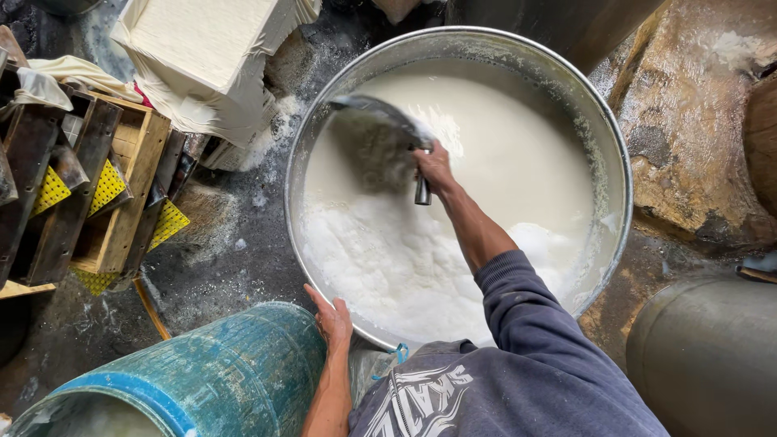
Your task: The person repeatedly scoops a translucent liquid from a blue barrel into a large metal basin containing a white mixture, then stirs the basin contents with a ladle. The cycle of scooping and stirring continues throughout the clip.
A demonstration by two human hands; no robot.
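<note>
A wide round metal vat [301,146] fills the middle of the view, holding white liquid [518,154] with a layer of white foam [388,259] on the near side. My right hand [435,166] is closed around the short handle of a broad metal scoop [374,146], which is tilted over the liquid on the vat's left side. My left hand [332,317] rests on the vat's near rim, fingers spread, next to a blue-green drum [218,376].
Wooden frames with yellow perforated mats [105,188] stand at the left. A cloth-wrapped white block [202,48] sits at the top left. A grey cylinder [704,356] lies at the bottom right. The wet, stained floor [688,121] surrounds the vat.
</note>
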